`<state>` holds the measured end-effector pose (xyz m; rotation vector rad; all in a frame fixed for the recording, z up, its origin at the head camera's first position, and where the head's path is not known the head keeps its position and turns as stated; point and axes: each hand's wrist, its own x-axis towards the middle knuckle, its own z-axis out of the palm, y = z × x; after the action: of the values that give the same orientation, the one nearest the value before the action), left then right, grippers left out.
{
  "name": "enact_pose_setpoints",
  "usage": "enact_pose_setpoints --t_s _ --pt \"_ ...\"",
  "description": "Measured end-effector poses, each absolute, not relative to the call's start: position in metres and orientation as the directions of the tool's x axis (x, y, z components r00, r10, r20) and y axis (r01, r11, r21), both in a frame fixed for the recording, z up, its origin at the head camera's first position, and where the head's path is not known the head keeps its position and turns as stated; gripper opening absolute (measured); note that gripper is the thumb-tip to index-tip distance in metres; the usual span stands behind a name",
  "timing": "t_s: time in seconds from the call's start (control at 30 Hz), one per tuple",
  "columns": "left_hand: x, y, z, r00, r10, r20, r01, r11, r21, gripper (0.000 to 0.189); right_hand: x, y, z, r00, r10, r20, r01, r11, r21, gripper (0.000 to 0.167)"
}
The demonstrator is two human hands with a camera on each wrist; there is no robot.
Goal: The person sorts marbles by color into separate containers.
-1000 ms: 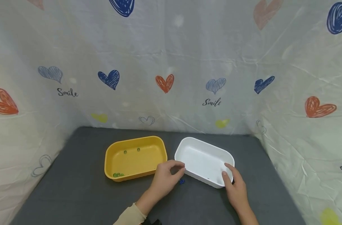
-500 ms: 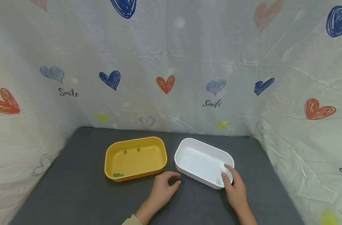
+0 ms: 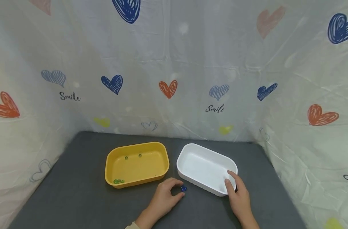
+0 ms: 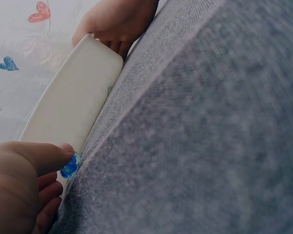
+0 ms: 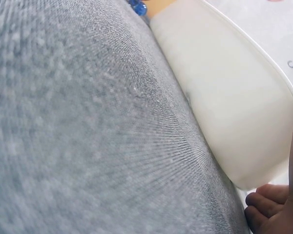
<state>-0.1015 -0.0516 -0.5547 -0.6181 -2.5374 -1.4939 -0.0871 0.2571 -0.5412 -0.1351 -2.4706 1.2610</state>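
Observation:
A small cluster of blue glass marbles (image 3: 184,188) lies on the dark cloth, in front of the white tray (image 3: 202,183). My left hand (image 3: 162,198) is right beside them, index finger and thumb parted on either side of the cluster. In the left wrist view the thumb tip is close over the blue marbles (image 4: 69,166); whether it touches them I cannot tell. My right hand (image 3: 239,198) grips the near right corner of the white tray, thumb and index finger over its rim. Its other fingers curl below the tray's outer wall (image 5: 234,97) in the right wrist view.
Left of the white tray stands a yellow tray (image 3: 136,183) with several green marbles (image 3: 116,181) in it, most at its near left corner. Dark grey cloth (image 3: 76,203) covers the table. A white curtain (image 3: 191,63) printed with hearts hangs behind and at the sides.
My left hand has come down from the white tray's near left edge to the blue marbles, and its thumb and index finger have spread. The right hand keeps its grip on the tray.

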Motion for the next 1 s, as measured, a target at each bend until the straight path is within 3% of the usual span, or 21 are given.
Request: enact_pose_setpoints --t_s 0.43,1.0 --pt "-0.1027 -0.05 -0.5542 -0.907 0.29 0.305 0.42 0.575 0.702 0.037 -0.089 0.2556 -0.542 -0.93 0.24 0.277 -0.086 0.594 -0.8 0.038" --pt "-0.1053 -0.0497 -0.5499 -0.901 0.331 0.281 0.432 0.61 0.664 0.028 -0.0887 0.2553 -0.5421 -0.931 0.248 0.268 -0.074 0.591 -0.804 0.038"
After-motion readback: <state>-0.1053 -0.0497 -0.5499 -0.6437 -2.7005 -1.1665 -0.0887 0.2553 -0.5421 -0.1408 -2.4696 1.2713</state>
